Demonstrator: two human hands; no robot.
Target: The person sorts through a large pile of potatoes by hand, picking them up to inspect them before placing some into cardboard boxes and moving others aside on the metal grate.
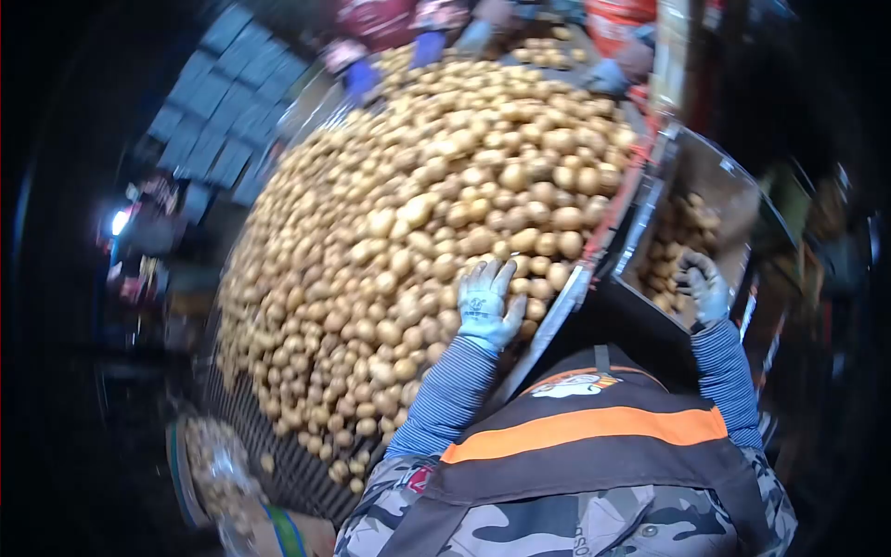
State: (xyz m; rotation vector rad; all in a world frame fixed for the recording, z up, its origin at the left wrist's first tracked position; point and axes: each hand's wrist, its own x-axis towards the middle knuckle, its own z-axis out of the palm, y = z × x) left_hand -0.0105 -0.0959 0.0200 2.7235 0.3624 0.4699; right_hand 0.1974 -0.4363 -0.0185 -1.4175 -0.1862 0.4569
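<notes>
A broad heap of potatoes (436, 204) covers the slatted conveyor (246, 413) in front of me. My left hand (486, 308), in a pale blue-grey glove, lies open on the potatoes at the near right edge, fingers stretched out. To the right, a side bin (719, 176) holds more potatoes (691, 227). My right hand (705, 290), gloved alike, is over the near side of this bin with its fingers curled in. Whatever is in those fingers, if anything, is hidden.
A metal rail (575, 288) with a red strip separates conveyor and bin. Across the heap are other people's gloved hands (429, 48) and sleeves. Stacked pale blocks (218, 102) stand at the upper left. A filled clear bag (218, 459) is at the lower left.
</notes>
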